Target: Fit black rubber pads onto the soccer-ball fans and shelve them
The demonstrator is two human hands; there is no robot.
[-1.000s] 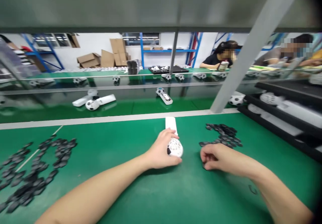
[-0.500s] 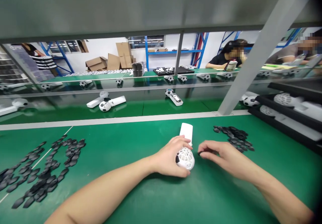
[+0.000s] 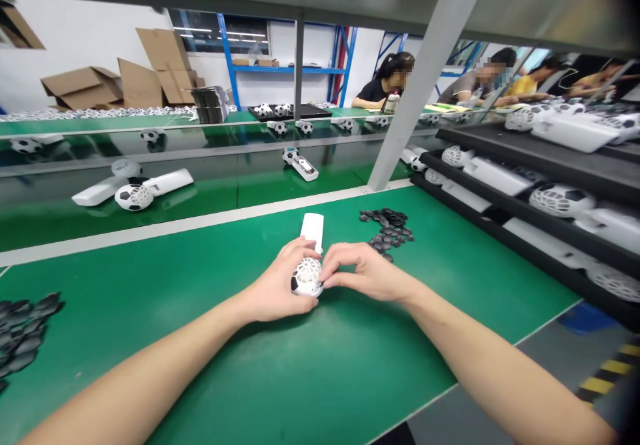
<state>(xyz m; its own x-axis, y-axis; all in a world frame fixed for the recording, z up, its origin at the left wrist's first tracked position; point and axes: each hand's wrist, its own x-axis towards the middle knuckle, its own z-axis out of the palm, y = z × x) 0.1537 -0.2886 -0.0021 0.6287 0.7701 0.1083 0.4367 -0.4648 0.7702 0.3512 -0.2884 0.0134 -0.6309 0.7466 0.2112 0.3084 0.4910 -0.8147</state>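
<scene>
A soccer-ball-patterned handheld fan [image 3: 307,275] lies on the green work surface [image 3: 260,371], its white handle pointing away from me. My left hand [image 3: 280,281] is wrapped round the left side of the ball head, fingers on top and thumb at the near edge. At the right side of the ball, my right hand [image 3: 357,271] is closed in a pinch, its fingertips against the white grille. Only a dark speck of the small black piece shows under those fingertips. A pile of black pieces [image 3: 393,225] lies beyond my right hand, and another black pile [image 3: 23,331] is at far left.
Black trays [image 3: 480,188] of similar white fans are stacked at the right. A slanted grey post [image 3: 425,78] rises at the back edge. Beyond it, a green conveyor [image 3: 240,191] carries several fans. Several people sit farther back, near cardboard boxes [image 3: 165,58] and blue shelving.
My right hand has moved left with the small black piece, from beside the ball to touching it. My left hand keeps its hold. The camera view has turned to the right.
</scene>
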